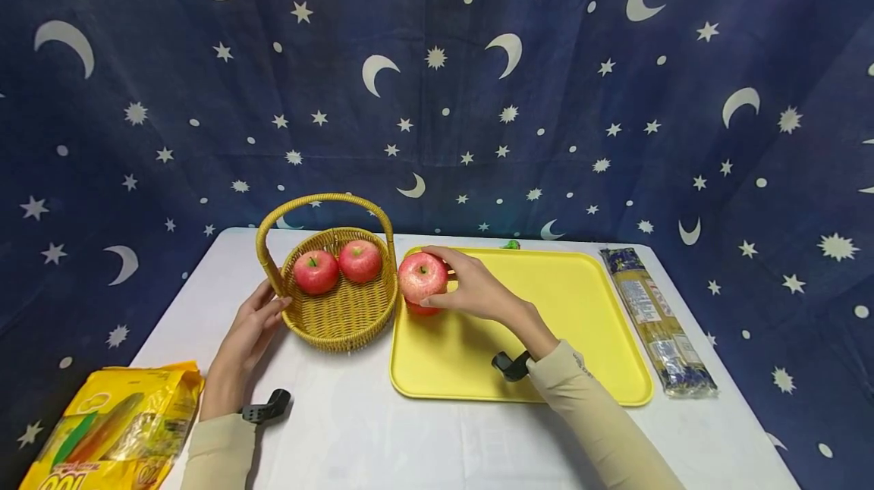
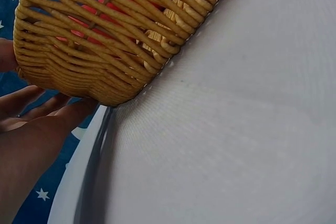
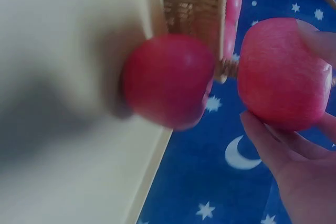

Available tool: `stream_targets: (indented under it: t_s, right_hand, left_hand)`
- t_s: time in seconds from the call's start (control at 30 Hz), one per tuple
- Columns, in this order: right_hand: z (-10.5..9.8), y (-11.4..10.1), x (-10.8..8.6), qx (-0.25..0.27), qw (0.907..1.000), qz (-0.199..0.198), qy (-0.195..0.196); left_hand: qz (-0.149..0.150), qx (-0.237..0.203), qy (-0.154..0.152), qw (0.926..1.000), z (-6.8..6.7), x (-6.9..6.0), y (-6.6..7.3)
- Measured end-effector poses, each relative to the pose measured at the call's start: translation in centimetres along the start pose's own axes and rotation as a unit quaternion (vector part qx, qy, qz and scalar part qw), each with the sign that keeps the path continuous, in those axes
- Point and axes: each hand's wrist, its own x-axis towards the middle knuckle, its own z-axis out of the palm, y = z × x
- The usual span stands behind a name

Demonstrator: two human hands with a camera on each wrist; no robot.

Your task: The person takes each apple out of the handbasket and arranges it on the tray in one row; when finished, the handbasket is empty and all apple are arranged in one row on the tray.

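My right hand (image 1: 478, 289) grips a red apple (image 1: 419, 277) between thumb and fingers, raised above the left part of the yellow tray (image 1: 546, 323). Beneath it another apple (image 3: 168, 81) lies on the tray; from the head view it is mostly hidden by the held one. A wicker basket (image 1: 344, 315) with a tall arched handle stands left of the tray. Inside it, towards the back, are a left apple (image 1: 316, 272) and a right apple (image 1: 359, 261). My left hand (image 1: 251, 327) holds the basket's left side near the handle's foot, with fingers against the woven wall (image 2: 100, 51).
A long packet of dry noodles (image 1: 658, 323) lies right of the tray. At the front left is a yellow bag (image 1: 116, 429). A small green item (image 1: 510, 245) sits behind the tray. Dark star-patterned cloth (image 1: 437, 95) hangs behind the white table (image 1: 355, 414).
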Motion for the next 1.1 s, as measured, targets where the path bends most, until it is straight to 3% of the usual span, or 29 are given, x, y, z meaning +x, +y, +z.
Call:
stream_targets:
  t_s: [0.17, 0.53, 1.1]
  right_hand:
    - [-0.9, 1.2, -0.9, 0.002, 0.9998, 0.016, 0.014]
    - [-2.3, 4.2, -2.8, 0.012, 0.9975, 0.063, 0.031]
    - [-2.0, 7.7, -4.9, 0.024, 0.991, 0.127, 0.033]
  left_hand:
    - [0.015, -0.006, -0.005, 0.9999, 0.0, -0.1, -0.1]
    - [0.001, -0.003, 0.002, 1.0, 0.0, -0.2, 0.1]
    - [-0.02, 0.008, 0.01, 0.9997, 0.2, 0.0, 0.1]
